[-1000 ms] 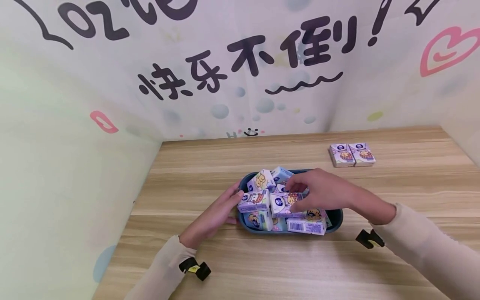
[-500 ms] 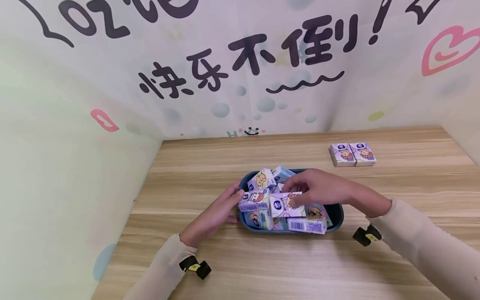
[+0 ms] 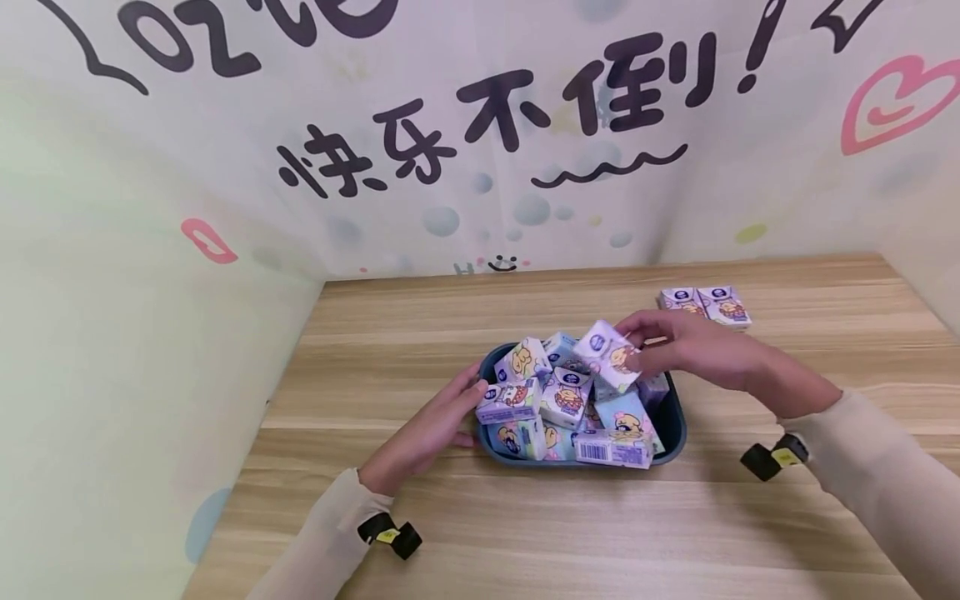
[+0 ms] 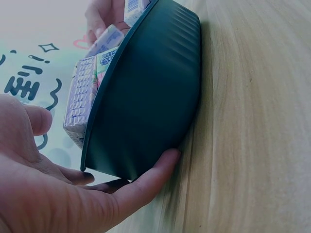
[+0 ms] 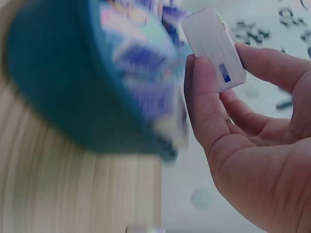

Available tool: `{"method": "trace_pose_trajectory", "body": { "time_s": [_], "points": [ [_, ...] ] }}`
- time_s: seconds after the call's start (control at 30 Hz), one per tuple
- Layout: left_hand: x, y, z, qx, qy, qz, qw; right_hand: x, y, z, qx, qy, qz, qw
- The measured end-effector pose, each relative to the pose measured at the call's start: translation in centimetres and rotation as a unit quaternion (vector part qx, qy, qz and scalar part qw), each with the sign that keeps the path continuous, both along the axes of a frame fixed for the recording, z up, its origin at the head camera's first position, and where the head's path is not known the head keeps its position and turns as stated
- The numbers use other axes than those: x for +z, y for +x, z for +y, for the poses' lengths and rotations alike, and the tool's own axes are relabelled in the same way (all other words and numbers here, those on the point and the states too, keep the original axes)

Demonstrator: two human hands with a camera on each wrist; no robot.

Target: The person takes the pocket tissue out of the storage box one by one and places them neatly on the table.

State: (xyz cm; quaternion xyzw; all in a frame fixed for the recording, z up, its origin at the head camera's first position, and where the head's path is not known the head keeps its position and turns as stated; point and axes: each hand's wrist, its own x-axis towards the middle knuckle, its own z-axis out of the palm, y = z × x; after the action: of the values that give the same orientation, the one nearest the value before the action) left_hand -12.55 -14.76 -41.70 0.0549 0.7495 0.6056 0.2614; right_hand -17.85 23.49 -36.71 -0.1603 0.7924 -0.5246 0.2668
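My right hand (image 3: 693,346) pinches a white-and-purple tissue pack (image 3: 606,354) between thumb and fingers, raised above the dark teal basin (image 3: 677,437). In the right wrist view the held pack (image 5: 214,48) shows its pale narrow side, tilted. Several more tissue packs, purple and light blue with cartoon prints, lie heaped in the basin, one pack (image 3: 566,396) near the middle. My left hand (image 3: 431,423) rests against the basin's left end, its fingers extended along the outer wall in the left wrist view. The thumb lies by the rim, near a pack (image 3: 508,402).
Two tissue packs (image 3: 725,308) lie side by side on the wooden table (image 3: 420,317) at the back right, partly behind my right hand. A printed backdrop (image 3: 480,208) with large characters stands along the table's back edge, and pale walls rise at both sides.
My right hand has lifted a tissue pack off the heap and moved it up and right, uncovering packs beneath. My left hand and the basin have stayed put.
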Motion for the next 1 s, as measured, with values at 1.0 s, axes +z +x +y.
{"method": "trace_pose_trajectory", "body": {
  "time_s": [1.0],
  "points": [
    [-0.4, -0.1, -0.1, 0.004, 0.014, -0.005, 0.9999, -3.3, -4.5, 16.4, -0.261, -0.242, -0.176, 0.918]
  ]
}}
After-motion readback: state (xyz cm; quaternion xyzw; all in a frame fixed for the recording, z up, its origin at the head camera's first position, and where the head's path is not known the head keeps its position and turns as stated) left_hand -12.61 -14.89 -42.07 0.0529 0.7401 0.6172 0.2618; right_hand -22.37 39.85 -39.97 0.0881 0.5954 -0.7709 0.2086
